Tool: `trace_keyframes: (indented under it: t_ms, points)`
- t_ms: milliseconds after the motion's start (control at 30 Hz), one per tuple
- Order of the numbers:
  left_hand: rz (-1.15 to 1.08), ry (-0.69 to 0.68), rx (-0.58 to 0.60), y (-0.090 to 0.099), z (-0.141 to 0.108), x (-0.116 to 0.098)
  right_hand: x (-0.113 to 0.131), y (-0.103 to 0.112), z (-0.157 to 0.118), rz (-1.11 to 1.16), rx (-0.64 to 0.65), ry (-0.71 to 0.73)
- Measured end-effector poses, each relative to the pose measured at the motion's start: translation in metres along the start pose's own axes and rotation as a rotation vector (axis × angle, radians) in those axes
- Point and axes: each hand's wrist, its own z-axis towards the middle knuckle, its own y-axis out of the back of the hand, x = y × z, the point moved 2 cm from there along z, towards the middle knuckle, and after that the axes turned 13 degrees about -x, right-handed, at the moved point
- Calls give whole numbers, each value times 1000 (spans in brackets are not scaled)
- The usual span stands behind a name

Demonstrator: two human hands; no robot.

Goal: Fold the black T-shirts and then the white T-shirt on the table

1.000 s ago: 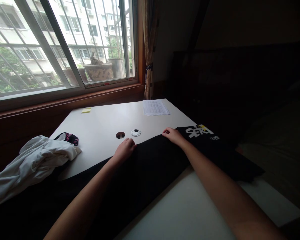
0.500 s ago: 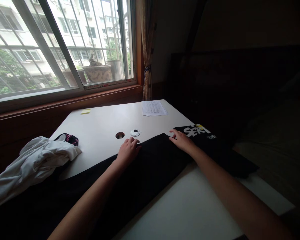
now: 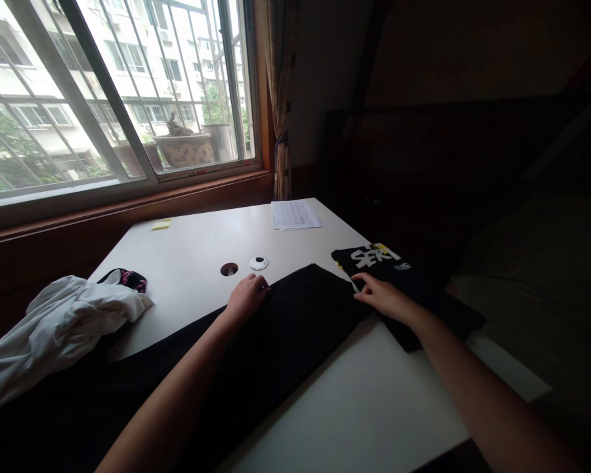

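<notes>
A long black garment (image 3: pixel 295 328), trouser-like in shape, stretches diagonally over the white table (image 3: pixel 374 394). At its far edge, my left hand (image 3: pixel 247 295) has its fingers bent down and closed on the cloth. My right hand (image 3: pixel 381 299) is by the garment's right end, with index finger and thumb apart; whether the fingertips touch the cloth is unclear. Just beyond it lies a folded black T-shirt (image 3: pixel 398 276) with white and yellow lettering, partly under my right wrist.
A crumpled white garment (image 3: pixel 73 315) lies at the left, beside a black and pink cloth (image 3: pixel 131 280). Printed papers (image 3: pixel 295 215) and a yellow note (image 3: pixel 161 225) are near the far edge. A round hole (image 3: pixel 229 269) and a white cap (image 3: pixel 259 263) are mid-table. A barred window stands behind.
My right hand has moved from the garment's far corner along its right end, towards me. My left hand's fingers have curled in more at the far edge. The view has shifted slightly right.
</notes>
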Motion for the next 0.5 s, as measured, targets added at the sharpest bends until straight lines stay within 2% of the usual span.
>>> trace_keyframes:
  t_ms: [133, 333, 400, 500]
  points:
    - [14, 12, 10, 3, 1, -4, -3, 6, -20, 54, -72, -56]
    - [86, -20, -36, 3, 1, -19, -11, 9, -40, 239, -61, -103]
    - [117, -77, -77, 2, 0, -30, -10, 9, -42, 328, -80, -114]
    - [113, -241, -112, -6, -2, -55, -8, 10, -44, 427, -58, -148]
